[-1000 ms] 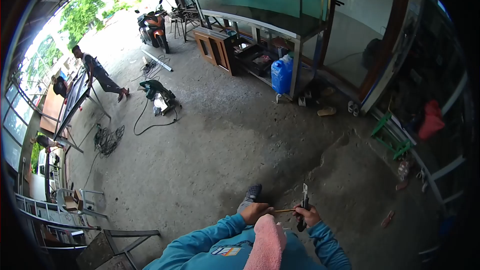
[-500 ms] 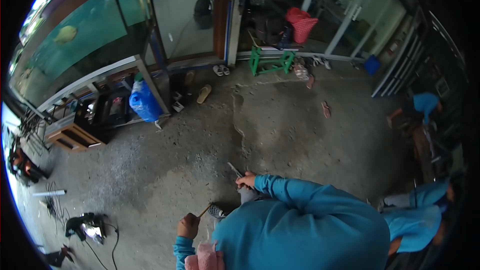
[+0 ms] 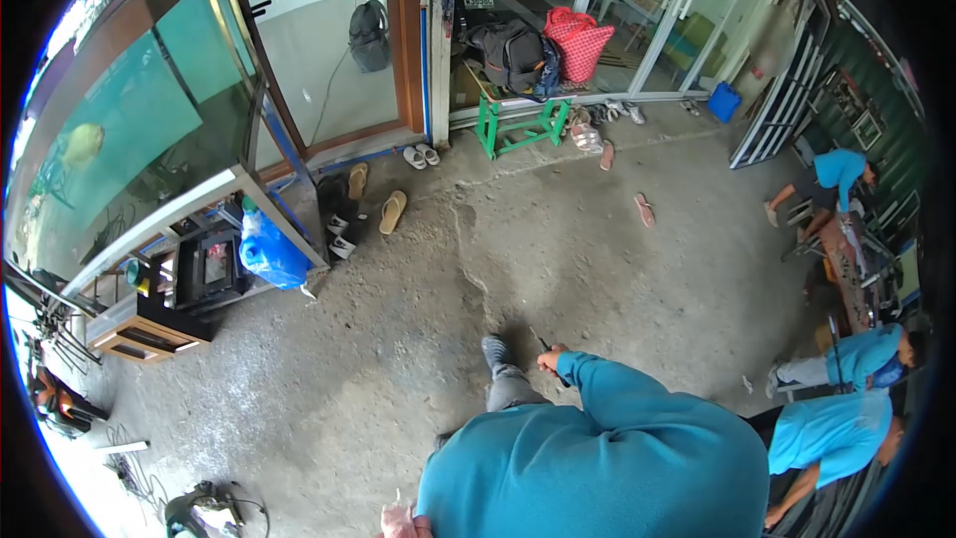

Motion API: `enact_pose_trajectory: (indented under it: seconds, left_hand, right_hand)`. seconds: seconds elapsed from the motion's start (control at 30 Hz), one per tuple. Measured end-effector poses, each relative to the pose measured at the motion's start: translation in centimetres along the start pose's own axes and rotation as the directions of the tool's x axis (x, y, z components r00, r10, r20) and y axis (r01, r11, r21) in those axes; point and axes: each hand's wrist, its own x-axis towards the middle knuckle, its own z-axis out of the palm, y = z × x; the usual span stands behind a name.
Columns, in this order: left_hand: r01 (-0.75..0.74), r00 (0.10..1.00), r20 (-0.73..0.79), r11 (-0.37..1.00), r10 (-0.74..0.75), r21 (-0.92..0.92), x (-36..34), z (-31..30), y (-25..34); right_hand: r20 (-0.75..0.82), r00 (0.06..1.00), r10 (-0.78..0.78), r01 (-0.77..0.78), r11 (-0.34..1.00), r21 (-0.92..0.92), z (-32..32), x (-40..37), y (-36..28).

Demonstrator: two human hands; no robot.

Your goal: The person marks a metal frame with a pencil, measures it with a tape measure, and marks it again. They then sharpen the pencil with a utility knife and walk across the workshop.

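My right hand (image 3: 551, 359) is closed around a thin dark tool (image 3: 542, 344), whose tip points up and left over the concrete floor. The tool is too small to identify for certain. My teal sleeve (image 3: 617, 389) runs from the hand to my shoulder. Just left of the hand, my striped shoe (image 3: 495, 351) is on the floor. My left hand is out of view. A pink cloth (image 3: 403, 521) hangs at my left side.
A green stand (image 3: 523, 128) with bags is ahead by the glass doors. Slippers (image 3: 392, 211) lie on the floor. A metal-framed rack (image 3: 234, 182) stands left. Several people in teal shirts (image 3: 832, 433) are at a bench on the right. A cabled machine (image 3: 204, 513) sits lower left.
My left hand and the thin stick it held have left the view. My right hand with its tool appears farther right. The view has shifted, and my striped shoe now shows ahead of me.
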Motion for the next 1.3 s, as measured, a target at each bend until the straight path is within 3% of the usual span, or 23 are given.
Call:
enact_pose_trajectory:
  seconds: [0.1,0.3,0.37,0.43,0.5,0.53,0.57,0.6,0.63,0.7,0.8,0.87,0.9,0.93,0.97,1.0,1.07,1.13,1.17,1.2,1.23,1.27,1.3]
  left_hand:
    - [-0.027,1.0,-0.007,1.0,0.027,-0.005,3.9,5.5,4.9]
    - [-0.11,0.986,0.138,0.981,0.088,0.163,12.8,15.1,20.5]
    - [-0.171,0.96,0.261,0.952,0.104,0.252,16.5,20.1,25.4]
    - [-0.275,0.909,0.394,0.907,0.138,0.318,19.9,25.2,30.0]
    - [-0.461,0.805,0.541,0.83,0.243,0.314,23.6,29.9,35.7]
    - [-0.638,0.664,0.632,0.744,0.4,0.198,26.3,32.9,39.8]
    - [-0.827,0.402,0.684,0.562,0.608,-0.013,30.5,35.9,43.2]
    - [-0.729,0.521,0.737,0.674,0.43,0.122,22.3,40.0,50.4]
    - [-0.622,0.477,0.808,0.782,0.347,0.032,24.6,42.4,54.6]
    - [-0.742,0.376,0.884,0.662,0.278,0.107,30.9,46.4,62.0]
    - [-0.921,0.387,0.899,0.032,0.205,0.389,29.9,50.0,67.4]
    - [-0.889,0.398,0.917,0.247,-0.001,0.386,29.9,52.7,66.9]
    - [-0.847,0.389,0.915,0.349,-0.107,0.401,31.2,53.4,65.5]
    - [-0.788,0.373,0.903,0.442,-0.213,0.429,32.3,53.7,63.7]
    - [-0.713,0.346,0.884,0.525,-0.314,0.466,33.4,54.0,61.9]
    - [-0.629,0.287,0.762,0.486,-0.58,0.606,34.2,54.8,59.6]
    - [-0.666,0.398,0.71,0.349,-0.581,0.659,33.0,54.2,54.0]
    - [-0.697,0.436,0.684,0.261,-0.585,0.668,31.1,54.9,49.7]
    - [-0.715,0.429,0.686,0.242,-0.588,0.655,30.2,55.5,48.4]
    - [-0.727,0.419,0.689,0.235,-0.592,0.645,29.2,56.1,47.4]
    - [-0.742,0.403,0.695,0.232,-0.595,0.629,28.5,56.5,46.5]
    - [-0.752,0.391,0.704,0.235,-0.593,0.616,28.0,56.6,46.0]
    - [-0.761,0.377,0.72,0.248,-0.583,0.6,28.1,56.6,45.6]
  right_hand:
    - [-0.078,0.995,-0.057,0.064,0.994,0.09,0.6,3.7,-2.2]
    - [0.145,0.971,-0.187,0.162,0.972,0.171,-5.9,8.4,-8.6]
    - [0.051,0.973,-0.224,0.229,0.964,-0.135,-10.6,8.6,-10.3]
    - [-0.076,0.976,-0.206,0.198,0.975,-0.1,-15.1,9.5,-10.3]
    - [-0.328,0.932,-0.153,0.184,0.981,0.065,-18.4,11.3,-7.6]
    - [-0.445,0.888,-0.113,0.191,0.972,0.134,-20.0,11.9,-6.2]
    - [-0.448,0.893,-0.029,0.176,0.941,0.29,-21.6,11.5,-4.5]
    - [-0.443,0.895,0.054,0.166,0.882,0.442,-23.1,10.7,-2.1]
    - [-0.427,0.894,0.135,0.159,0.795,0.585,-23.9,9.5,0.7]
    - [-0.499,0.821,0.277,0.132,0.758,0.639,-23.9,6.8,6.4]
    - [-0.496,0.663,0.562,0.059,0.62,0.782,-18.6,4.6,16.5]
    - [-0.355,0.625,0.695,0.065,0.407,0.911,-12.2,3.1,22.8]
    - [-0.281,0.554,0.783,-0.162,0.433,0.887,-10.1,-1.2,22.6]
    - [-0.25,0.572,0.781,-0.206,0.431,0.878,-4.1,3.2,29.4]
    - [-0.373,0.63,0.681,-0.403,0.698,0.593,-0.3,1.6,30.9]
    - [-0.187,0.598,0.78,-0.377,0.479,0.793,1.5,-0.9,29.7]
    - [0.117,0.499,0.858,-0.328,0.062,0.943,6.5,-3.9,29.3]
    - [0.201,0.491,0.848,-0.285,-0.062,0.957,11.9,-1.0,31.1]
    - [0.192,0.518,0.833,-0.258,-0.061,0.964,14.1,1.6,32.7]
    - [0.088,0.575,0.813,-0.269,0.086,0.959,14.8,5.3,34.2]
    - [-0.299,0.619,0.726,-0.472,0.648,0.598,13.4,8.1,33.3]
    - [-0.27,0.842,0.468,-0.411,0.879,0.243,9.9,10.8,32.9]
    - [-0.287,0.804,0.52,-0.359,0.811,0.462,6.9,8.1,29.0]
